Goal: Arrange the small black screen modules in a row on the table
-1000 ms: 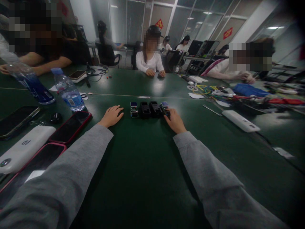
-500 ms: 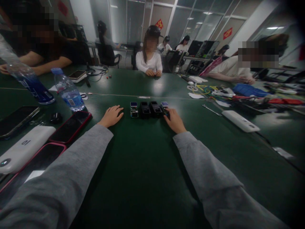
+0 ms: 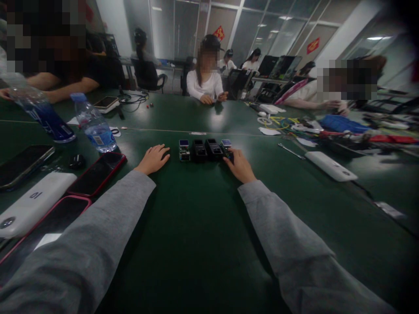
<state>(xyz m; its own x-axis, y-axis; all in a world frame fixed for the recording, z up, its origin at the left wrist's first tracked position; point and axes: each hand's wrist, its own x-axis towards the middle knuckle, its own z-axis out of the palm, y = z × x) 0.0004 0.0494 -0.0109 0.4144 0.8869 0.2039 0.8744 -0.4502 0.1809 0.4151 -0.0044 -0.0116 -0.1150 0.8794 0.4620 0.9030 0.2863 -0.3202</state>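
Note:
Four small items stand in a row on the green table [image 3: 193, 218], so several in all: a circuit board with a small blue-white screen [image 3: 184, 151] at the left end, a black plastic case [image 3: 199, 150], a second black plastic case [image 3: 214, 148], and another screened circuit board [image 3: 225, 143] at the right end. My right hand [image 3: 241, 166] has its thumb and fingers closed around that right-end board, covering much of its lower part. To the left of the row, my left hand [image 3: 153, 159] lies flat and open on the table, apart from the items.
Phones [image 3: 97, 174], a white power bank [image 3: 36, 204] and water bottles [image 3: 94, 126] lie or stand at my left. To the right are a wrench [image 3: 291, 151], a white power bank [image 3: 330, 166] with a cable and tangled wires [image 3: 284, 123]. People sit around the table.
My right thumb has shifted slightly left at the right-end board. My left hand keeps its place. Across the table, a person has raised one hand.

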